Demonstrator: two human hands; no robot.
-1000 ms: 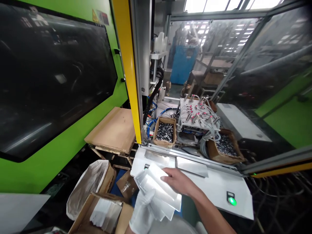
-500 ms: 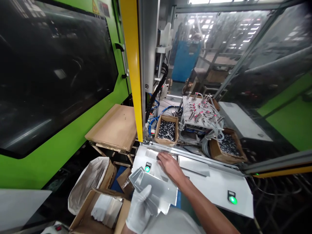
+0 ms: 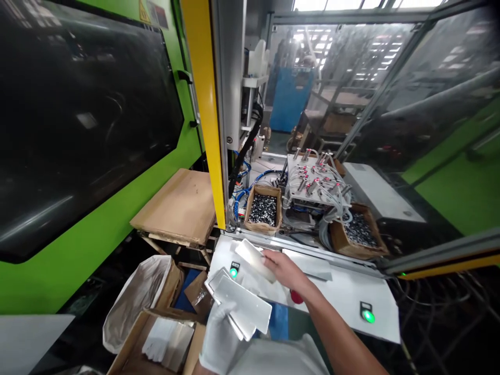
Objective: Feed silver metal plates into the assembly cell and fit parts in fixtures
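- Lifted off the white tabltop a moment ago, one metal plate (image 3: 254, 259) now rides tilted in the bare right hand (image 3: 287, 271), fingers pinched on its near end.
- Gloved left hand (image 3: 222, 341) grips a fanned stack of plates (image 3: 240, 307), just below the single plate.
- White tabletop (image 3: 344, 294) lies beneath, green button (image 3: 234, 272) beside the stack.
- Cardboard box of small parts (image 3: 264, 209) sits beyond the tabletop's far edge.

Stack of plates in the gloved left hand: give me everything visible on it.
The stack of plates is a fanned bundle of thin, flat, rounded-corner rectangles, silvery grey and shiny like metal. The white-gloved left hand grips it from below at its near end, so it tilts up and away, over the white console's near left edge. The bare right hand holds a separate single plate just beyond it. The count is unclear.
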